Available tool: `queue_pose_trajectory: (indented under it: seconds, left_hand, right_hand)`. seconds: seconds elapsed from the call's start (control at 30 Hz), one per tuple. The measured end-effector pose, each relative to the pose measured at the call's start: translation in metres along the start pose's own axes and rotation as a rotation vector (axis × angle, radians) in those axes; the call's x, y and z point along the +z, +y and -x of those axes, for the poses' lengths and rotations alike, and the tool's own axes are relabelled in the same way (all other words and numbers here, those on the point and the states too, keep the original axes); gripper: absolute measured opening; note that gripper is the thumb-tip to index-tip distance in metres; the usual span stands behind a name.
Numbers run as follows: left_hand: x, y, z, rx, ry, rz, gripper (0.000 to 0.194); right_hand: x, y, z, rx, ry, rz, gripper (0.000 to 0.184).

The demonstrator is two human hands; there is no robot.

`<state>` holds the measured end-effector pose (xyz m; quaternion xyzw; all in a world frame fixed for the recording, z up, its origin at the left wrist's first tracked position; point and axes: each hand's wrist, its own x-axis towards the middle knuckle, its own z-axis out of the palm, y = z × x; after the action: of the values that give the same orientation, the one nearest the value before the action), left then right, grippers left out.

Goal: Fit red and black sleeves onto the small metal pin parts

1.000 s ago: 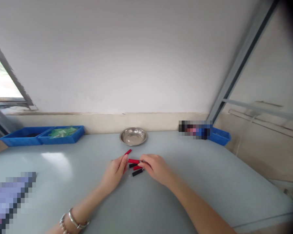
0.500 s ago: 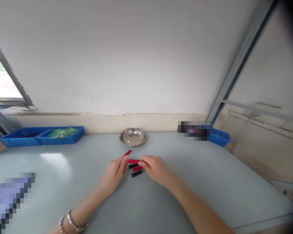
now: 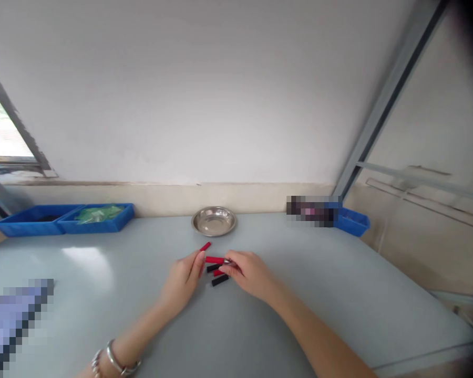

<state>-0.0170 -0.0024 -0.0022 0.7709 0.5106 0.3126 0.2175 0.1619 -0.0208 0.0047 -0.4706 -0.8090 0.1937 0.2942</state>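
In the middle of the table, my left hand is closed around a thin red stick-shaped piece, whose end pokes out past the thumb. My right hand pinches the metal end of a red-sleeved piece, its red part pointing left toward my left hand. Below the fingers lie a black-sleeved piece, another black one and a second red one. Their right ends are hidden by my right hand. Their exact kind cannot be made out.
A shallow metal dish stands by the wall behind my hands. At the back left are two blue trays, one with a green plastic bag. A blue bin sits back right beside a blurred-out item. Another pixelated item lies front left.
Both hands keep nearly the same pose and hold. The fingers of my right hand shift slightly over the metal end, and the view drifts a little.
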Motion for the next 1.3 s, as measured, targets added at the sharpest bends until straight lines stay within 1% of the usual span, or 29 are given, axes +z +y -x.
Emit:
queue_pose_trajectory:
  seconds: [0.2,0.4,0.67,0.8,0.97,1.13,1.3]
  left_hand:
    - [-0.001,0.002,0.000,-0.003,0.001,-0.006,0.040]
    - [0.000,0.001,0.000,0.006,-0.026,0.016,0.039]
    - [-0.001,0.000,0.001,0.088,-0.007,0.031,0.036]
    - [-0.002,0.001,0.002,0.153,0.004,0.052,0.028]
    - [-0.002,-0.003,0.003,0.244,0.063,0.035,0.022]
    - [-0.002,-0.004,0.004,0.276,0.119,-0.025,0.017]
    - [-0.002,0.002,0.007,0.260,0.120,-0.056,0.019]
  right_hand:
    - [0.001,0.001,0.000,-0.021,0.012,0.014,0.022]
    - [0.002,0.002,-0.001,-0.014,0.018,-0.005,0.032]
    - [0.001,0.002,-0.001,0.049,-0.056,-0.251,0.040]
    - [0.001,0.004,-0.002,0.089,-0.066,-0.413,0.046]
    - [0.002,0.008,-0.004,0.108,-0.069,-0.612,0.046]
    - [0.002,0.011,-0.007,0.127,-0.067,-0.679,0.047]
    - [0.003,0.011,-0.008,0.128,-0.014,-0.658,0.048]
